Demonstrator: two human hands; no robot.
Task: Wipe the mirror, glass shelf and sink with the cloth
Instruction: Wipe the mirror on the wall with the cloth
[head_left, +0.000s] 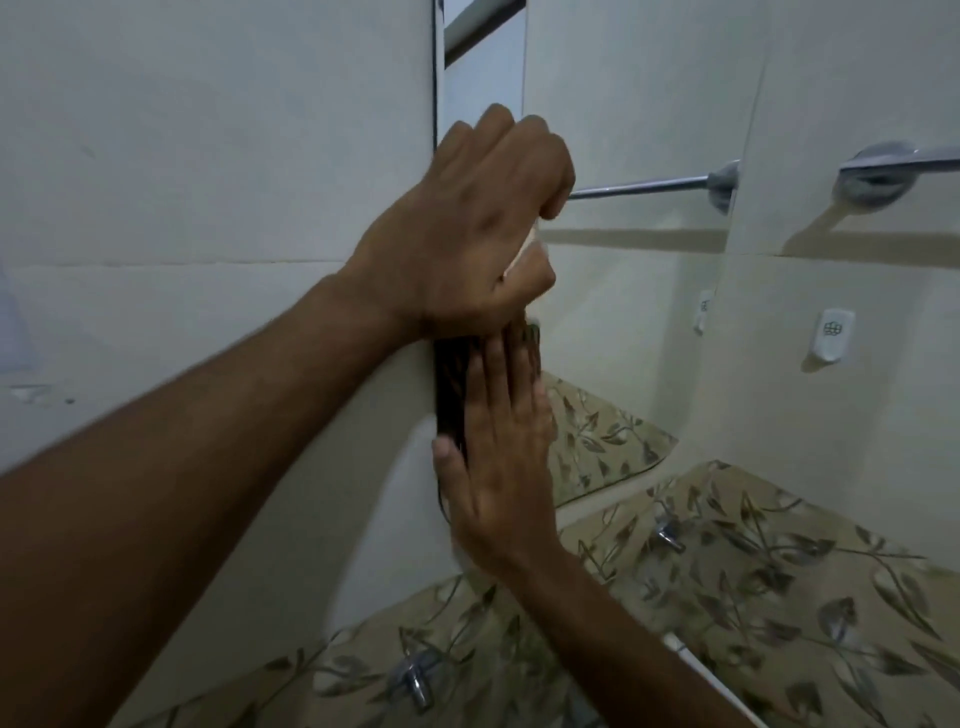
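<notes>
The left hand grips the bunched cloth against the mirror's left edge, while the right hand lies flat, fingers straight, on the glass below, where its bare palm could leave fresh smears needing another pass.

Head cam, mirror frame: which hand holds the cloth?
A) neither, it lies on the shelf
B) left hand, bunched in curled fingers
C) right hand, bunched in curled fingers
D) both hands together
B: the left hand curls round a pale wad of cloth against the narrow wall mirror; the right hand lies flat, fingers straight.
</notes>
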